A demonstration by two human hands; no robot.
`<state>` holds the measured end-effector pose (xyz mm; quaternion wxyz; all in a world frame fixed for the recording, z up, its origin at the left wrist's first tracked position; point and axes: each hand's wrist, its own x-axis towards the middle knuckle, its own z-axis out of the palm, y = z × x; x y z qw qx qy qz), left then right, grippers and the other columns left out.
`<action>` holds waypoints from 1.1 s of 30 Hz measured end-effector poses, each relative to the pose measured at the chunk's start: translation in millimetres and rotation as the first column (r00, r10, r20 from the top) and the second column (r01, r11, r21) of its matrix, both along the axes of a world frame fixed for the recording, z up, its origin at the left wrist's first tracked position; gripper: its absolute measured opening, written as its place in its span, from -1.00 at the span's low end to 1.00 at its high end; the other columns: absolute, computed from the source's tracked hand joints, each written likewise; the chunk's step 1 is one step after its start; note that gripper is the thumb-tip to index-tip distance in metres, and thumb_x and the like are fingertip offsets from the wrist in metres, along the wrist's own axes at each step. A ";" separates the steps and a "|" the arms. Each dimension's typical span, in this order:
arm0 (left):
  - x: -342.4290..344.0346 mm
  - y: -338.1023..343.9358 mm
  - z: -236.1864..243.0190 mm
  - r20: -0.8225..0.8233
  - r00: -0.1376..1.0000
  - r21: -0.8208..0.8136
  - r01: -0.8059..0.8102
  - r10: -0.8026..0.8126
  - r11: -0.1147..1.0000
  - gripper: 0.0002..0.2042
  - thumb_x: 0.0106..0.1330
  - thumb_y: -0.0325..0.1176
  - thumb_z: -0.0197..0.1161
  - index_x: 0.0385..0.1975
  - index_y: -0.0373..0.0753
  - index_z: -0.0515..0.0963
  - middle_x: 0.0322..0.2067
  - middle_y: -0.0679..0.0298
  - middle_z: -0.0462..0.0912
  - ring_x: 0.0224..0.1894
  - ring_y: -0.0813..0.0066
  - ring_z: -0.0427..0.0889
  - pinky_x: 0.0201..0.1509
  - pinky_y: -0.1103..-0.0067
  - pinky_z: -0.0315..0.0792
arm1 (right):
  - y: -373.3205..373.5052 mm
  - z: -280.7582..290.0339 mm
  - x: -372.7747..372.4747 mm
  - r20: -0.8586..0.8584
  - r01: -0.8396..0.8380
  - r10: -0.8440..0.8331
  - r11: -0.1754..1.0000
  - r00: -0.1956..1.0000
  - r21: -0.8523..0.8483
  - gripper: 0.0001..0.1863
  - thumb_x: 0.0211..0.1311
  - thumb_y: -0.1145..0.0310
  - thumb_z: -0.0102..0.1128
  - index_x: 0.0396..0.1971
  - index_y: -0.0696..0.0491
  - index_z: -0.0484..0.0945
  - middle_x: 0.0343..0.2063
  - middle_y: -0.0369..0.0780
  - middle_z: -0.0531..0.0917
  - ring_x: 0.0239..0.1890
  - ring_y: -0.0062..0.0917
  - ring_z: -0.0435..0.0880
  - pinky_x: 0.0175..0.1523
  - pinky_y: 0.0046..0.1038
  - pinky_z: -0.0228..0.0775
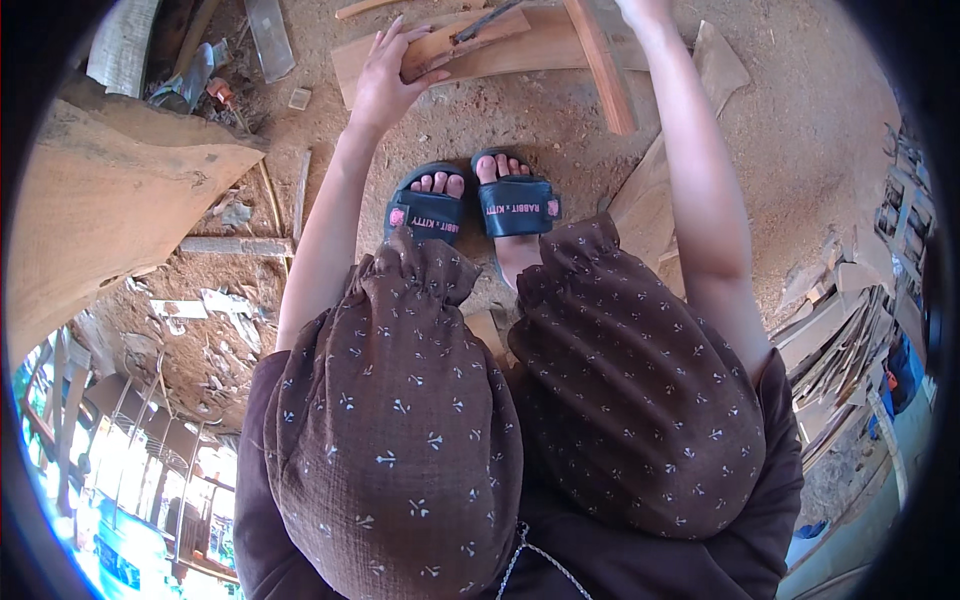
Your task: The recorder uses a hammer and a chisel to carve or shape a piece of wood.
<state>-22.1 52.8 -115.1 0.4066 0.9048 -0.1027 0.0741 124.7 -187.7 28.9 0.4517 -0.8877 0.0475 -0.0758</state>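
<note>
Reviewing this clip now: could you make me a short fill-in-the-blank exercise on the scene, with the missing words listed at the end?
1. The left hand is at the ____ end of the short wooden piece, as seen in the picture.
2. The right hand is partly cut off by the picture's ____ edge.
3. The dark sandals carry lettering coloured ____.
4. The trousers are ____ with small white marks.

Missing words: left; top; pink; brown.

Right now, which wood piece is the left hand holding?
The short piece, gripped at its left end; the long board shows beneath, the reddish strip rightward.
</note>
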 end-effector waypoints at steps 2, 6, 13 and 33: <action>-1.0 -0.9 1.7 -0.008 1.000 -0.011 -0.003 0.003 1.000 -0.43 0.03 -0.08 0.45 0.09 -0.04 0.48 0.16 0.17 0.48 0.33 0.11 0.26 0.45 0.26 0.04 | -7.3 -15.2 13.8 0.010 -0.128 0.128 0.980 0.992 0.152 -0.57 0.11 0.10 0.38 -0.71 0.08 0.45 -0.71 -0.29 0.57 -0.63 -0.62 0.54 -0.51 -0.52 0.28; -3.5 -4.2 3.6 -0.027 0.999 -0.038 -0.026 0.025 0.999 -0.47 0.05 -0.22 0.45 0.09 -0.03 0.49 0.17 0.18 0.46 0.30 0.08 0.30 0.41 0.30 0.13 | -36.5 -27.7 20.7 -0.046 -0.092 0.121 0.906 0.992 0.414 -0.69 0.16 0.18 0.34 -0.59 0.07 0.50 -0.68 -0.26 0.59 -0.64 -0.60 0.56 -0.50 -0.56 0.32; -8.5 -9.9 45.6 0.394 0.914 0.242 0.004 -0.102 0.970 -0.44 0.02 -0.58 0.26 0.11 -0.01 0.48 0.13 0.32 0.50 0.19 0.14 0.41 0.17 0.32 0.46 | -79.4 16.8 -14.6 0.101 0.004 -0.083 0.790 0.991 0.613 -0.77 0.20 0.25 0.29 -0.49 0.09 0.53 -0.64 -0.22 0.59 -0.64 -0.51 0.58 -0.45 -0.49 0.47; -3.9 -15.5 95.4 0.389 0.888 0.042 -0.284 0.246 0.958 -0.57 0.06 -0.31 0.48 -0.08 -0.35 0.56 -0.22 0.09 0.69 -0.27 0.26 0.72 -0.21 0.52 0.60 | -82.4 19.6 -47.0 0.091 -0.012 -0.037 0.874 0.995 0.485 -0.71 0.23 0.28 0.27 -0.59 0.07 0.43 -0.69 -0.31 0.50 -0.65 -0.60 0.56 -0.52 -0.58 0.31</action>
